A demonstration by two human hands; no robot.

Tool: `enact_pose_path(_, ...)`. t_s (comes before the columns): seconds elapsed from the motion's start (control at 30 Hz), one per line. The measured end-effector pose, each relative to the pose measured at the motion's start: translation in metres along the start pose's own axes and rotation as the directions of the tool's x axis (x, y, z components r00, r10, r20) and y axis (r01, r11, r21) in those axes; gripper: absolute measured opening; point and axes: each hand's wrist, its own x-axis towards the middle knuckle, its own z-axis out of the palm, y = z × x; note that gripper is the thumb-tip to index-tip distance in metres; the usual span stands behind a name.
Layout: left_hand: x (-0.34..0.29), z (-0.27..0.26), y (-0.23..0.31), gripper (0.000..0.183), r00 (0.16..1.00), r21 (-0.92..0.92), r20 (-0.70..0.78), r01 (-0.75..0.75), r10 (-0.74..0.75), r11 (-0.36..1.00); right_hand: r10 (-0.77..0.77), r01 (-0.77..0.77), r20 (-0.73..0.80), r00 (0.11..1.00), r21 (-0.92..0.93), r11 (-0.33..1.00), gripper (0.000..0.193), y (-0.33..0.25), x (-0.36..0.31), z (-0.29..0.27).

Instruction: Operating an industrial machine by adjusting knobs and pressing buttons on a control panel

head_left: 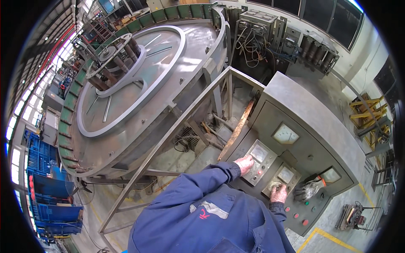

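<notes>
Left hand (244,165): at left panel (265,161), on its left edge; fingers bent, close together; cannot tell if pinching anything.
Right hand (279,193): at the dial (274,184) on right panel (296,177); fingers curled in; grip on a knob cannot be confirmed.
Panel location: both on console (312,126) front, before the person, right of round table (162,101).
Panel feel: likely stiff, fixed, not for lifting; small controls probably light to work.
Fragile bits: meter (286,175) window, probably; keep fingers off.
Hold: dial best by its rim, fingertips only; bare skin should grip fine unless oily.
Gloves (306,192): on console, beside right panel; look soft, limp.
Buttons: red (306,222) and green (314,208), probably push-type.
Brands: none made out.
Writing: red hand-drawn mark (203,214) on jacket (177,215); meter print too small.
</notes>
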Motion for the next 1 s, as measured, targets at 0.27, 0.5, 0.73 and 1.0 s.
enact_pose_path(0.27,0.005,0.009,-0.007,0.046,0.992,-0.119,0.056,0.120,-0.114,0.986,-0.010,0.010,-0.012,1.000,-0.031,0.999,0.036,0.001,-0.001,0.001)
enact_pose_path(0.5,0.007,0.011,-0.014,0.047,0.994,-0.041,0.078,0.083,-0.080,0.996,0.006,-0.006,-0.004,1.000,-0.019,1.000,0.035,-0.006,-0.001,-0.002)
enact_pose_path(0.73,0.006,0.008,-0.006,0.051,0.992,-0.084,0.068,0.109,-0.103,0.990,0.025,-0.025,0.001,1.000,-0.010,1.000,0.035,-0.010,-0.002,-0.007)
enact_pose_path(1.0,0.003,0.007,-0.010,0.039,0.996,-0.058,0.057,0.079,-0.075,0.995,0.012,-0.011,0.013,1.000,-0.022,1.000,0.038,-0.011,-0.002,-0.007)
